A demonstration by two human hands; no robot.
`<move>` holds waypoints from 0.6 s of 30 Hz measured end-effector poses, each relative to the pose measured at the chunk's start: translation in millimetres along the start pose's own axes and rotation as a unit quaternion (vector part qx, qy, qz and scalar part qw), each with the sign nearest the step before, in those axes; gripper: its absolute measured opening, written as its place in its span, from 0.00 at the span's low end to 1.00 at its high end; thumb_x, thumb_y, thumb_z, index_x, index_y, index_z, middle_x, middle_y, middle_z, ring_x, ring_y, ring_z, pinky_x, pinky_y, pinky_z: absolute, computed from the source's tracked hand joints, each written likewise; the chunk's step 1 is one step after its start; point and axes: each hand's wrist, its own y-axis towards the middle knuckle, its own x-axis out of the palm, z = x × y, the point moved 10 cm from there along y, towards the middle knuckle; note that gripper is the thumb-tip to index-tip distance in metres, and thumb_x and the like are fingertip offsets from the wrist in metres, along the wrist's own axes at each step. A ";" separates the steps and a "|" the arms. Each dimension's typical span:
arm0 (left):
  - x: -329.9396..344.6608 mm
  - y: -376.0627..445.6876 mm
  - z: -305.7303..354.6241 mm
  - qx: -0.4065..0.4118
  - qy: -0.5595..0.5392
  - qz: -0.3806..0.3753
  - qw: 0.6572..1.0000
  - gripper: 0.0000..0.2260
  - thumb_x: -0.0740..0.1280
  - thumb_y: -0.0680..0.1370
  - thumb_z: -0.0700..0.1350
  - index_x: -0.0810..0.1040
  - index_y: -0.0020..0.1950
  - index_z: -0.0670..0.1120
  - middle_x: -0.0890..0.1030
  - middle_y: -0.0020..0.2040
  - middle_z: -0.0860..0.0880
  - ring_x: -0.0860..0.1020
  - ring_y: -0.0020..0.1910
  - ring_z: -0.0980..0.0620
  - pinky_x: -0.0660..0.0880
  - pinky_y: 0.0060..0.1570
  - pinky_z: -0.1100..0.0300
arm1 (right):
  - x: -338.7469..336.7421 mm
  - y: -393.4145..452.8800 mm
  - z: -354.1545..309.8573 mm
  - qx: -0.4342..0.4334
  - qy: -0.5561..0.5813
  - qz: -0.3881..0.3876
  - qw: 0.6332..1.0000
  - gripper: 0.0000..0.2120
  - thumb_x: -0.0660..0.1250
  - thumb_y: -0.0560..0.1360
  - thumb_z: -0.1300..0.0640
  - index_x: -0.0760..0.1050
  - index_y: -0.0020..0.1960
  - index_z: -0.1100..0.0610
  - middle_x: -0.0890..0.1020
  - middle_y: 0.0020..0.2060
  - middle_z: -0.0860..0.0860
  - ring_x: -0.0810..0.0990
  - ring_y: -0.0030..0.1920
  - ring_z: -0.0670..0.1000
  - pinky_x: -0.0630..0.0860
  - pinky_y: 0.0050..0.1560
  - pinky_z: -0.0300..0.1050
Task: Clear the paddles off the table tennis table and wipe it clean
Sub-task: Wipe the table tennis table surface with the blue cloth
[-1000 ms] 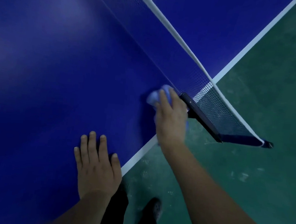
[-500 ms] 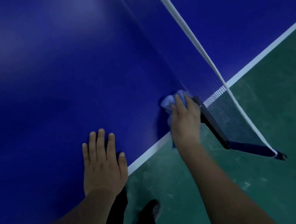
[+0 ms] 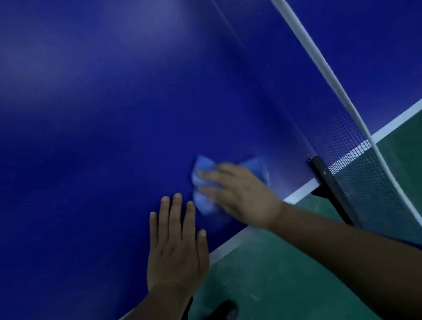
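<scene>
One blue cloth (image 3: pixel 206 185) shifted away from the net post (image 3: pixel 331 187) since before, pressed flat under right hand (image 3: pixel 242 196), fingers extended, left hand (image 3: pixel 177 247) laid open-palmed on blue table (image 3: pixel 77 147), one net (image 3: pixel 360 153).

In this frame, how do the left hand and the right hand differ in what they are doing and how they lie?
The left hand lies flat and bare on the table, fingers straight; the right hand presses a blue cloth against it. The left hand looks sharp, the right hand is motion-blurred. The left hand sits nearer the person, the right hand nearer the net post. Both rest palm-down by the table's white edge line.
</scene>
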 end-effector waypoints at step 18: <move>-29.2 -14.4 -22.1 0.003 -0.238 0.065 0.969 0.22 0.56 0.81 0.47 0.68 0.74 0.41 0.62 0.78 0.43 0.53 0.80 0.46 0.48 0.79 0.47 | -15.2 118.1 55.9 0.050 -0.065 0.022 0.996 0.16 0.59 0.78 0.57 0.79 0.61 0.61 0.77 0.65 0.64 0.78 0.59 0.67 0.72 0.61 0.59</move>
